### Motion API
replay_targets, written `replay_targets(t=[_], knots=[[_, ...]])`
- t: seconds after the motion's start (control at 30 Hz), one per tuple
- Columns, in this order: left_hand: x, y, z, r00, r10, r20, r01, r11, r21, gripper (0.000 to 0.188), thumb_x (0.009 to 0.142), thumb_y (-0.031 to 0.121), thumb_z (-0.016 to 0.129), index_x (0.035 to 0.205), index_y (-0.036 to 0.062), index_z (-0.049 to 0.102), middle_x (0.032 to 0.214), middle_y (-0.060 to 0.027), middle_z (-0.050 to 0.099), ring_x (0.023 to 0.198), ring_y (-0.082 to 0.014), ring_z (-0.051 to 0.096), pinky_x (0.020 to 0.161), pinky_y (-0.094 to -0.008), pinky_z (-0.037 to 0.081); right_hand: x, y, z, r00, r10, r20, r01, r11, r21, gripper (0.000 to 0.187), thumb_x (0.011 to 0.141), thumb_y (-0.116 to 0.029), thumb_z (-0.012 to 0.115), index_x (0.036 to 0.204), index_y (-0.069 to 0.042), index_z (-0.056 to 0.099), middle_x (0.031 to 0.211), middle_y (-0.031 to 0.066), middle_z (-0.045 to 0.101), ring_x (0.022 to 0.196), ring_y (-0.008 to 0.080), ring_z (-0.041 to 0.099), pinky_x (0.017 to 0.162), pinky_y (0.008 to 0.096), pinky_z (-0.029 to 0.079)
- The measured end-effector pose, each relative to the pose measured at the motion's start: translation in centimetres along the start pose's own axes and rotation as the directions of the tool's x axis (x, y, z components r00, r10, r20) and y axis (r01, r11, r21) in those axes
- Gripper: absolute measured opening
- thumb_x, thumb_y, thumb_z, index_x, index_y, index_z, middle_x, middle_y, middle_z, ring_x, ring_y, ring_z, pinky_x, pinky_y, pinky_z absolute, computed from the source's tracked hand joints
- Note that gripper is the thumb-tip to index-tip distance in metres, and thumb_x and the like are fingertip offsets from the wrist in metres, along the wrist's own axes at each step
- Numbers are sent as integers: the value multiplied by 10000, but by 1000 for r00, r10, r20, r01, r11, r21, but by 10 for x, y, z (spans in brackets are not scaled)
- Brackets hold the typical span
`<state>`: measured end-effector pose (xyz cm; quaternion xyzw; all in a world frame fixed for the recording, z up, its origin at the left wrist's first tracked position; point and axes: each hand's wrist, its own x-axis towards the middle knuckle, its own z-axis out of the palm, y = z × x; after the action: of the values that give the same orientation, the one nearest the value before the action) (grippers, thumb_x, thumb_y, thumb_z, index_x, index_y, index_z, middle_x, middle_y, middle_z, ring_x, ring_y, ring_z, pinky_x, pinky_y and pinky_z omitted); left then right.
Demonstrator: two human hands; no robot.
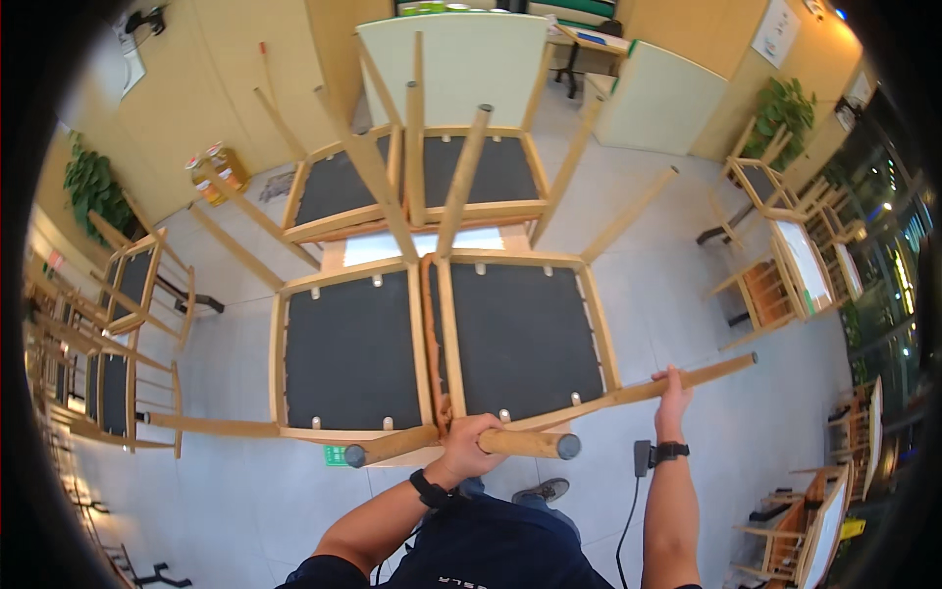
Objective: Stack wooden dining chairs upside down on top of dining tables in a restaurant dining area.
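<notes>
An upturned wooden chair [530,339], its black underside facing up, rests at the near right of a table [332,253]. My left hand [469,447] is closed round its near left leg, whose round end points toward me. Farther right, my right hand [673,407] grips the chair's other near leg from below, with fingertips showing over the top. A second upturned chair [351,348] sits close on the left, with a brown seat edge visible in the narrow gap. Two more upturned chairs, one at the far left [343,187] and one at the far right [481,172], stand behind.
More tables with upturned chairs line the left [128,285] and right [765,191] sides. A pale counter [461,74] stands at the back. Large bottles of yellow liquid [226,167] and a plant [88,187] are by the left wall. A cable [625,530] hangs near my right wrist.
</notes>
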<state>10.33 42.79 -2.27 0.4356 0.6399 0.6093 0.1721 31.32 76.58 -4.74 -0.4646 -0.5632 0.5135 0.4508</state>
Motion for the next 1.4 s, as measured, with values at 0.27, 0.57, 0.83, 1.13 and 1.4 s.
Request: replay_targets(t=[0.27,0.57,0.83,1.13,1.4], knots=[[-1,-1,-2,1000,14,-8,-14,1000,-6,272,637,92,787,820,54,590,703,-98,613,643,-270,624,574,-318,477,-1,-2,5,999,39,22,-39,999,21,158,905,-162,569,822,-31,537,711,99,619,695,178,575,717,319,440],[-1,13,-8,995,-83,54,79,994,75,283,679,101,771,896,49,599,778,-116,642,731,-289,654,646,-333,511,-11,11,-7,995,71,64,-58,981,-187,185,884,-173,624,920,8,613,847,91,643,779,150,578,739,305,450],[-39,51,3,976,-217,-8,210,938,275,694,795,165,720,1328,-57,335,1280,-251,468,1208,-375,468,1022,-398,383,-137,189,-166,776,598,200,-481,766,-427,266,848,-222,654,902,33,601,770,125,636,666,210,639,515,344,531],[-122,62,17,890,-438,123,361,844,397,283,859,231,655,1063,35,634,895,-137,696,848,-284,679,780,-348,532,-332,243,-325,512,839,-183,-859,496,-126,210,814,-79,515,931,94,496,676,187,604,536,278,619,436,392,529],[-300,-65,-21,485,-831,273,485,515,707,383,820,400,629,1029,84,682,875,-155,700,912,-317,657,823,-387,512,-406,293,-383,432,892,-133,-898,439,24,159,808,-44,511,902,84,496,666,184,602,495,272,608,408,377,520]])
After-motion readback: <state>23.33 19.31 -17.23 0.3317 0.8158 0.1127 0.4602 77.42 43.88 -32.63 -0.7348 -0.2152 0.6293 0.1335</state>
